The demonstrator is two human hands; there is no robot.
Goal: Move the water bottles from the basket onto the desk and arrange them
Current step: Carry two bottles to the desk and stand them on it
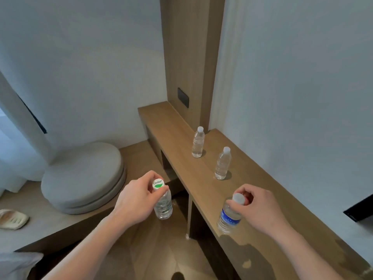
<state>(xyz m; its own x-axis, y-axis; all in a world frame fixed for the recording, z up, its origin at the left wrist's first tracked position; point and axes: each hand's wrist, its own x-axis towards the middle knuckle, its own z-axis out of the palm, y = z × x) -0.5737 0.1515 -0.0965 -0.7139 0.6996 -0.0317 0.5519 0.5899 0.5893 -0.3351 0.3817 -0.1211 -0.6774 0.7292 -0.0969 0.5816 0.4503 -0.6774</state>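
Note:
Two clear unlabelled water bottles stand upright on the wooden desk [250, 203]: the far bottle [198, 142] near the wall corner and the near bottle [222, 164] closer to me. My left hand [137, 201] grips a green-capped bottle [163, 203] by its neck, held in the air over the floor left of the desk. My right hand [260, 209] pinches the white cap of a blue-labelled bottle [229, 216], which hangs at the desk's front edge. The basket is out of view.
A round grey cushioned stool [84, 176] sits on a low wooden platform at the left. A slipper [12, 219] lies at the far left. A black wall socket [183, 97] is on the wood panel behind the desk. A dark object [358, 212] pokes in at right.

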